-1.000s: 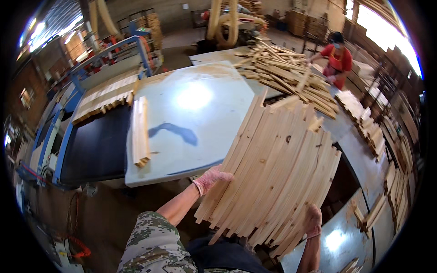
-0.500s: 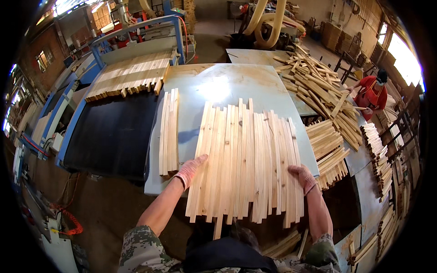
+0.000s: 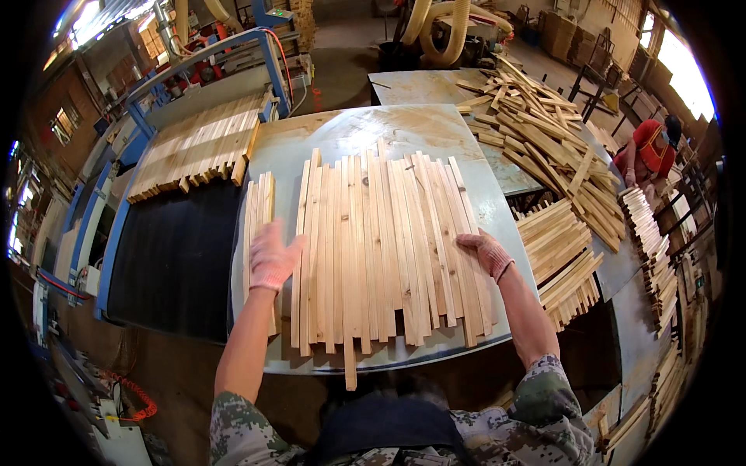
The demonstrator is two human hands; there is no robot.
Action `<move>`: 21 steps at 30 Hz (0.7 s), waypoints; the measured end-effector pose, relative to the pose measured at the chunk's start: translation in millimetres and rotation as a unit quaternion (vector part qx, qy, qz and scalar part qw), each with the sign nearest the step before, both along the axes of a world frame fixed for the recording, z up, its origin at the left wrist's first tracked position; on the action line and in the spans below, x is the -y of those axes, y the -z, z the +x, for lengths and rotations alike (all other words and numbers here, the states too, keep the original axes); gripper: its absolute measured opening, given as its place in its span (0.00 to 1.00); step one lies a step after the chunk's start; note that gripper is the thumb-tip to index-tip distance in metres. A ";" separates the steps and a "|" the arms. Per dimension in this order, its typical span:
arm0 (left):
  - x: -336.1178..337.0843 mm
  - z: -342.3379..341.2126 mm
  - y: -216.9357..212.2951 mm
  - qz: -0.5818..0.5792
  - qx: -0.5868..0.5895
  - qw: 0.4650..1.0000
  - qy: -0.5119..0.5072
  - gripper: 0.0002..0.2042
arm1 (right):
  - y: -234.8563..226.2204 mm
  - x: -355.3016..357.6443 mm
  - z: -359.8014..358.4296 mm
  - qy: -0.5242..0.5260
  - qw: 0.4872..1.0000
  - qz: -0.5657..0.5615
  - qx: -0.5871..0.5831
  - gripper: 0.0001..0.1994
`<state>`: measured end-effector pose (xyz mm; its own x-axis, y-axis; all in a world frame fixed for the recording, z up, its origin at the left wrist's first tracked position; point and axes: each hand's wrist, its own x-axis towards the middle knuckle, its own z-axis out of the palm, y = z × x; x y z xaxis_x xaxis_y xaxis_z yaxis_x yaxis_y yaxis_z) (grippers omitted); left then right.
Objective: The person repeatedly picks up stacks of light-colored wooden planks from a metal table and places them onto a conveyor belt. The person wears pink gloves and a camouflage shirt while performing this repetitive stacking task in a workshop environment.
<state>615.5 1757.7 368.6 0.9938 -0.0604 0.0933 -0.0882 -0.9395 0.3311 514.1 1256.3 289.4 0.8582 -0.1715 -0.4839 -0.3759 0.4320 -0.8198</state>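
Observation:
Several long pale wooden slats (image 3: 385,248) lie side by side on a grey metal table (image 3: 466,353), running away from me. My left hand (image 3: 272,256), in a pink glove, presses flat against the left edge of the row. My right hand (image 3: 486,252), also gloved, rests flat on the right edge of the row. A few separate slats (image 3: 258,210) lie just left of my left hand. Neither hand grips anything.
A black conveyor belt (image 3: 171,264) with more slats (image 3: 198,147) in a blue frame sits to the left. Loose slat piles (image 3: 544,124) and stacks (image 3: 563,252) lie to the right, where a person in red (image 3: 645,151) works. Ducting stands behind.
The view has turned from the right-hand pile to the table. The slats now lie flat in a squared row, and both hands have moved to its two outer edges.

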 end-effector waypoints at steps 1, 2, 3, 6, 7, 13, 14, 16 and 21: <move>-16.1 -2.8 3.5 0.014 0.029 0.999 -0.021 0.44 | -7.4 -2.5 5.1 -0.008 1.000 0.006 -0.003 0.24; -34.2 -9.6 6.4 0.026 0.060 0.997 -0.043 0.45 | -11.0 -5.5 8.2 -0.018 1.000 0.011 -0.005 0.25; -62.2 -12.6 25.0 -0.028 0.016 0.996 -0.088 0.46 | -8.6 -10.5 14.6 -0.028 1.000 0.015 0.001 0.25; -96.3 7.8 69.7 -0.127 -0.069 0.975 -0.171 0.48 | 5.2 -27.6 45.3 -0.033 0.999 0.024 0.031 0.25; -82.5 7.4 72.5 -0.113 -0.073 0.976 -0.173 0.48 | 12.4 -34.2 50.4 -0.025 0.998 0.025 0.042 0.25; -56.0 -11.9 32.2 -0.010 -0.094 0.980 -0.177 0.49 | -51.0 -72.3 50.7 -0.193 0.852 -0.484 -0.058 0.40; -56.3 -17.2 30.3 0.015 -0.087 0.979 -0.182 0.49 | -67.2 -75.6 40.3 -0.229 0.763 -0.595 -0.110 0.44; -41.1 -18.9 31.9 0.056 -0.077 0.980 -0.173 0.48 | -61.4 -61.9 17.4 -0.242 0.784 -0.567 -0.072 0.49; -28.6 -24.9 32.0 0.061 -0.058 0.987 -0.133 0.44 | 19.9 -54.2 -92.6 -0.057 0.884 -0.453 0.096 0.47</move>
<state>590.6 1786.3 336.6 0.9795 0.2011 -0.0148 0.1997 -0.9576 0.2078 421.5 1310.5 269.5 0.9463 -0.3211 -0.0365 -0.1918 -0.4673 -0.8631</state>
